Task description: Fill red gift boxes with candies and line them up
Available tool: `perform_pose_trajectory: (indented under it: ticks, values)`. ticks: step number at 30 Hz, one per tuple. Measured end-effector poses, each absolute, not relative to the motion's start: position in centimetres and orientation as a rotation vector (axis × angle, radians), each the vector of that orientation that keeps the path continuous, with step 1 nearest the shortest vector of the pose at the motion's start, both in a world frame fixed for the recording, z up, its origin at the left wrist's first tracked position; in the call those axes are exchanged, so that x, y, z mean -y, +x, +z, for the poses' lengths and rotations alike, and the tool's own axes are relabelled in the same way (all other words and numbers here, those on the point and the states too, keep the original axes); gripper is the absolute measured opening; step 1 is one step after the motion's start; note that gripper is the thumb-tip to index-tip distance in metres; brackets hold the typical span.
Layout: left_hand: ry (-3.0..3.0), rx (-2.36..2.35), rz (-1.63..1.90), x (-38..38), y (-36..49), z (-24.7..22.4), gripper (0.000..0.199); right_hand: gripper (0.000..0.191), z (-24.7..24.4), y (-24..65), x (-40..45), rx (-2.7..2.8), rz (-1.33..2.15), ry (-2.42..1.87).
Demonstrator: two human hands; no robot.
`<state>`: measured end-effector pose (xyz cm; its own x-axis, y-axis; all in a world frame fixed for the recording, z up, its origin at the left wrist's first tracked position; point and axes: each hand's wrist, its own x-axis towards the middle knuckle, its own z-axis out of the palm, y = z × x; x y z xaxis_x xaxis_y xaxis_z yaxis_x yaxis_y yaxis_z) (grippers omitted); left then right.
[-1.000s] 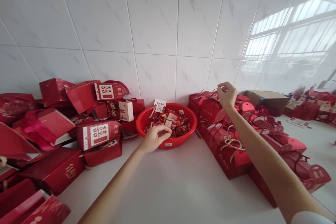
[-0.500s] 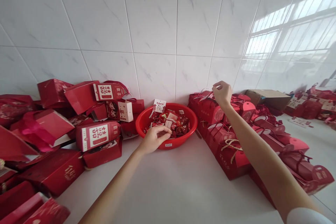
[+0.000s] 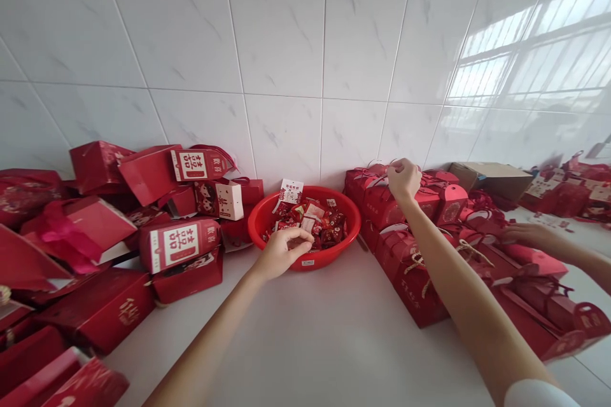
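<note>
My left hand [image 3: 285, 252] hovers at the front rim of a red plastic basin [image 3: 329, 259], its fingers loosely curled and a gap showing between thumb and forefinger. Inside the basin lies a heap of small red wrapped packets [image 3: 333, 235], with a white printed card [image 3: 291, 191] standing at the back. My right hand [image 3: 405, 179] is closed in a pinch just above a row of red gift boxes [image 3: 372, 203]. Dark ribbons run near its fingertips; what the fingers grip, if anything, is hidden.
Red gift boxes [image 3: 114, 308] are piled on the left of the white table [image 3: 296, 337]. Another person's hand [image 3: 529, 233] reaches over the boxes at right. Behind them stands an open cardboard box [image 3: 491, 175], and a white tiled wall [image 3: 281, 133] closes off the back.
Another person's hand has come in from the right edge over the boxes, some of which have shifted. The view has moved slightly; my hands keep nearly the same pose.
</note>
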<state>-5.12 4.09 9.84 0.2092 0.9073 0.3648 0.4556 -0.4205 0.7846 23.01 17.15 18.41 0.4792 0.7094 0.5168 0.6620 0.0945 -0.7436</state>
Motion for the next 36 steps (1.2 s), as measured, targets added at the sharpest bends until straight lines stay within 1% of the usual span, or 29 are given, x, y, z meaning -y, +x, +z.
perform_pose_trajectory:
  ticks: [4,13,20,28,36]
  values:
    - [1.968,-1.269,1.137,-4.1,-5.2,9.7,0.023,0.02,18.0,22.8,-16.9,1.331,0.024,-1.692]
    - [1.989,-1.24,1.153,-4.3,-5.2,9.4,0.022,0.025,19.3,22.8,-16.0,1.468,-0.094,-1.902]
    - [2.007,-1.247,1.142,-4.2,-5.3,9.5,0.02,0.026,17.6,22.1,-16.2,1.338,-0.066,-1.848]
    - [2.0,-1.24,1.14,-4.3,-5.2,9.3,0.02,0.029,17.8,21.2,-16.9,1.17,-0.011,-1.751]
    - [2.001,-1.253,1.137,-4.0,-5.1,9.6,0.019,0.025,16.8,20.8,-16.7,1.427,0.003,-1.729]
